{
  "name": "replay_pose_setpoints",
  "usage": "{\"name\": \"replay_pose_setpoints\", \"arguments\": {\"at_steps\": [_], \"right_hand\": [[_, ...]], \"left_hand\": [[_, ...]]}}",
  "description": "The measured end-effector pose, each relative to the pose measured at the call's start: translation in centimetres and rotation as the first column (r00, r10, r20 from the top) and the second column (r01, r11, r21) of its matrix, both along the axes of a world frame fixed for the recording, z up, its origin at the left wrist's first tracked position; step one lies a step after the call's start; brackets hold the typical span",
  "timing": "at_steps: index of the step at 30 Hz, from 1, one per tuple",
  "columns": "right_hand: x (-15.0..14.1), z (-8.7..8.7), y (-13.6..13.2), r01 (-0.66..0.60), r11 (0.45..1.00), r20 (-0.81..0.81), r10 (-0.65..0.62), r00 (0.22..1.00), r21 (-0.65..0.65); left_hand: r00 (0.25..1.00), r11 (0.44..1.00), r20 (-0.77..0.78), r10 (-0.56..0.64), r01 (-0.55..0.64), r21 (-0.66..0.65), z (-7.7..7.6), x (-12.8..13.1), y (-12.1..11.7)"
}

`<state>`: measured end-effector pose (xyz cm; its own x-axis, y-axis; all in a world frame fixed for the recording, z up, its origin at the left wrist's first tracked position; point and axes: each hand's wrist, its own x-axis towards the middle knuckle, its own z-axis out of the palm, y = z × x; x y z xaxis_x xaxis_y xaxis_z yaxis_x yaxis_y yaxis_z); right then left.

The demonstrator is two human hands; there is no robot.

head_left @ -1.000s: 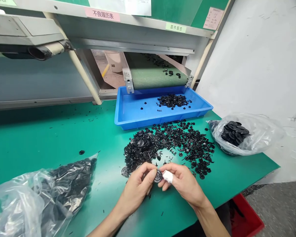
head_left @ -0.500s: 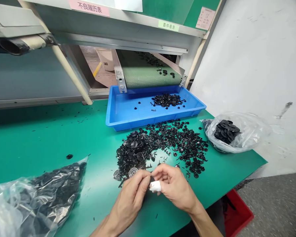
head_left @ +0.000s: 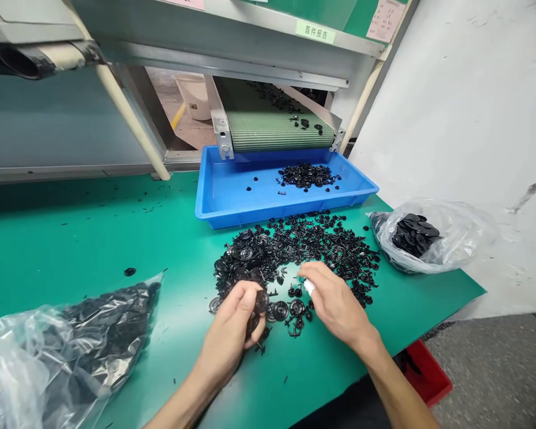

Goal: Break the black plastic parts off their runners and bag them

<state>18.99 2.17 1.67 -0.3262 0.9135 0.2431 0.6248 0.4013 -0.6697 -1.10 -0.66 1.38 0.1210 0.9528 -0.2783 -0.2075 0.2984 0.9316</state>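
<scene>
At eight o'clock lay a clear plastic bag (head_left: 36, 369) of black parts. The left hand (head_left: 230, 330) was closed at six o'clock, gripping black plastic discs (head_left: 261, 302) above a scattered pile of black plastic parts (head_left: 290, 256). The right hand (head_left: 337, 304) was half open — a white bandage (head_left: 309, 287) on one finger — just over that pile. A blue tray (head_left: 214, 208) sat at twelve o'clock — a second clear plastic bag (head_left: 455, 238) at two.
</scene>
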Motion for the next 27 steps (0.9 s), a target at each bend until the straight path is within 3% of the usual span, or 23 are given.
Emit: {"name": "replay_pose_setpoints", "arguments": {"at_steps": [3, 7, 17, 21, 24, 27], "right_hand": [[0.8, 0.5, -0.6, -0.01, 1.0, 0.224, 0.015, 0.975, -0.024], [0.2, 0.5, -1.2, -0.011, 0.999, 0.354, 0.023, 0.935, -0.036], [-0.8, -0.1, -0.5, -0.14, 0.986, 0.65, 0.046, 0.759, 0.095], [-0.3, -0.6, -0.6, -0.111, 0.978, 0.574, -0.009, 0.819, 0.174], [-0.3, -0.7, -1.1, -0.037, 0.963, 0.375, -0.069, 0.924, 0.268], [-1.1, -0.7, -1.8, -0.022, 0.928, 0.21, -0.061, 0.976, 0.372]], "left_hand": [[0.972, 0.997, 0.23, 0.039, -0.022, -0.076, 0.2, -0.2, 0.2], [0.917, 0.992, 0.398, 0.034, 0.018, -0.126, 0.3, -0.3, 0.4], [0.907, 0.976, 0.42, 0.04, 0.054, -0.21, 0.1, -0.3, 0.7], [0.938, 0.97, 0.345, -0.025, 0.105, -0.217, 0.2, 0.0, 0.3], [0.974, 0.973, 0.179, -0.138, 0.167, -0.16, 0.1, 0.5, -0.1], [0.981, 0.977, 0.017, -0.191, 0.192, -0.089, -0.1, 1.2, -0.3]]}}
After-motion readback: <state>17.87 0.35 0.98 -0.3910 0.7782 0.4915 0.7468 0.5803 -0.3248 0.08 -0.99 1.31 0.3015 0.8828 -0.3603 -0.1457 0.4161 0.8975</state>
